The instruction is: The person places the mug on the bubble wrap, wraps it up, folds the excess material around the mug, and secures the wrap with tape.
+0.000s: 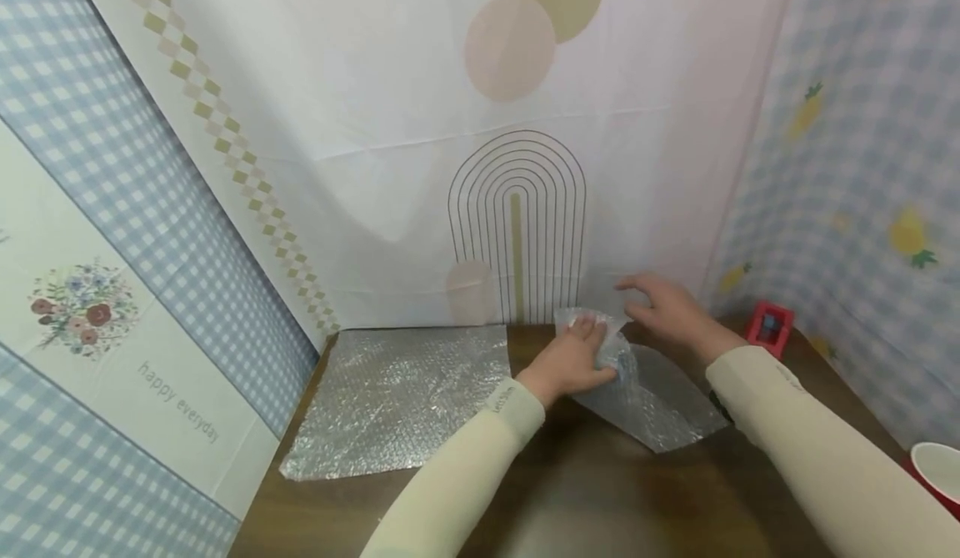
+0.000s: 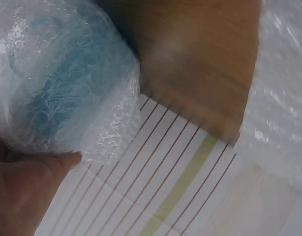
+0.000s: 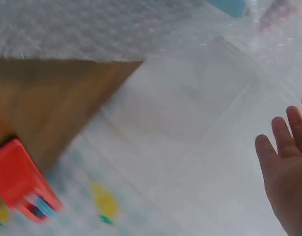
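A piece of clear bubble wrap (image 1: 663,412) lies on the right half of the table, part of it folded over something blue (image 2: 60,105) whose kind the plastic hides. My left hand (image 1: 570,362) rests on the folded part, fingers extended over it. In the left wrist view, a digit of the left hand (image 2: 30,189) touches the wrap's edge. Apart from the wrap, my right hand (image 1: 671,312) is raised just to its right, fingers loosely extended and holding nothing. The right wrist view shows the right hand (image 3: 291,167) with its fingers separated.
A second bubble wrap sheet (image 1: 408,399) is spread flat on the left of the brown table (image 1: 600,500). At the back right stands a red plastic object (image 1: 768,327) with a blue part inside. A red container with a white rim (image 1: 937,466) sits at the right edge. Printed cloths (image 1: 375,166) hang around the table.
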Demonstrator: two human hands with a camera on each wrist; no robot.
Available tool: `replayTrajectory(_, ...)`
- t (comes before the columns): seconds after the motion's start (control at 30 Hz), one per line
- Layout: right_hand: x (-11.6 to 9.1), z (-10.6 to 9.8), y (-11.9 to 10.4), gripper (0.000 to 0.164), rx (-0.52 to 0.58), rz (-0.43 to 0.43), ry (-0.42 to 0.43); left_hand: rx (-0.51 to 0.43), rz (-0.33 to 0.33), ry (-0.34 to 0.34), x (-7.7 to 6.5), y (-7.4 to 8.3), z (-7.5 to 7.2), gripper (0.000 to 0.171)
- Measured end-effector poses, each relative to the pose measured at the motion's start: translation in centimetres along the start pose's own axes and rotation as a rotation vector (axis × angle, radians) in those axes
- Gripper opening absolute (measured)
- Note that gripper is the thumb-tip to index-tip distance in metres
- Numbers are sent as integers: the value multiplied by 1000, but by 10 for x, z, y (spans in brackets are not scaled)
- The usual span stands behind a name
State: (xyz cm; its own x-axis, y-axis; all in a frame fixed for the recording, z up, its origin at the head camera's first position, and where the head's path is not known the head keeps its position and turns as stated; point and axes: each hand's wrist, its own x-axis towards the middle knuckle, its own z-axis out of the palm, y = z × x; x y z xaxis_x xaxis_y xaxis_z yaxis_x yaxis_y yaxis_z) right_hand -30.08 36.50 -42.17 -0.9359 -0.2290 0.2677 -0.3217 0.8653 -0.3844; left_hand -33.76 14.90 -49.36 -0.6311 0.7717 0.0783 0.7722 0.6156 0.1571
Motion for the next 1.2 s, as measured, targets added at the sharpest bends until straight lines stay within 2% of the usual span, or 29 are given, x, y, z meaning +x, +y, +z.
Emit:
replayTrajectory(0.1,3,7,-8,37,-110,-65,-20,60,-8,-4,0,2,1,94)
replayTrajectory(0.2,-2,21,-8,35,-165,-70,-94,71,-30,-30,0,6,4,101)
replayTrajectory(0.3,-11,31,-4,36,-138,-37,-154,23,-42,-69,3,6,9,104)
replayTrajectory(0.37,-15,34,-3,38,-102,-19,-178,-50,-43,-97,7,0,11,101)
replayTrajectory(0.4,-17,35,-2,39,-94,-16,-184,-85,-29,-79,17,-11,25,102)
replayTrajectory(0.5,-17,36,-1,42,-88,-7,-191,-301,-37,-61,20,-25,20,84)
replayTrajectory(0.53,-17,36,-1,43,-90,-6,-194,-347,-35,-43,20,-29,16,78)
replayTrajectory(0.6,-15,37,0,44,-97,-4,-198,-380,-35,-4,19,-35,7,67)
replayTrajectory(0.63,-15,37,0,44,-99,-3,-200,-388,-46,-6,10,-30,-13,59)
replayTrajectory(0.7,-13,38,0,43,-99,0,-204,-296,-37,15,9,-34,-20,56)
replayTrajectory(0.77,-13,38,0,43,-101,-3,-204,-240,-22,5,8,-36,-27,61)
replayTrajectory(0.9,-11,37,0,42,-98,-14,-203,-219,25,-31,6,-44,-33,66)
replayTrajectory(1.07,-10,39,0,41,-106,-37,-182,-182,80,-38,4,-51,-29,68)
replayTrajectory(1.2,-18,36,14,43,-93,-52,-137,-158,77,-43,4,-49,-26,72)
